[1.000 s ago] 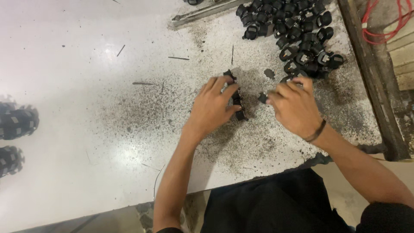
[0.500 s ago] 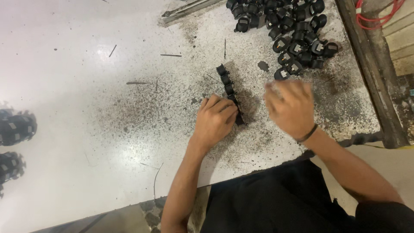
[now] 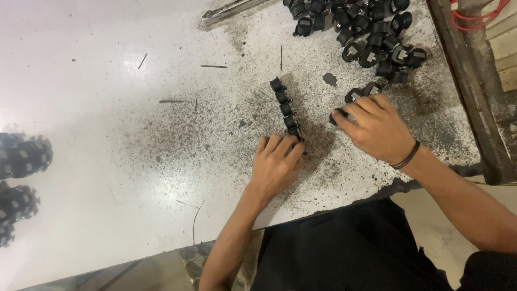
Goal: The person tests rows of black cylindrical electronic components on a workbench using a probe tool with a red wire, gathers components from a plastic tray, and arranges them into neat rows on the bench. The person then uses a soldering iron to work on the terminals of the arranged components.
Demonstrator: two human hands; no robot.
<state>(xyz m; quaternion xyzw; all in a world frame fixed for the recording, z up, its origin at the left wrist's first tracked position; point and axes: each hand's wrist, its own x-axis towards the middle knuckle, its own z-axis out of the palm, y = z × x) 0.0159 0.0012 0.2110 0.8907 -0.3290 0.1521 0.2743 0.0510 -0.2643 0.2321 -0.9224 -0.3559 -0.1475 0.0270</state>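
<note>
Right hand (image 3: pixel 377 129) has reached out, grip now pinching a black part (image 3: pixel 338 115); left hand (image 3: pixel 277 164) stays.

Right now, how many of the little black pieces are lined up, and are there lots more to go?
Done: a short row of small black plastic parts, roughly five, is lined up on the speckled white table. In hand: the left hand rests at the row's near end, and the right hand grips one more black part. Left: a big heap of loose black parts at the table's far edge, far more than the row.
</note>
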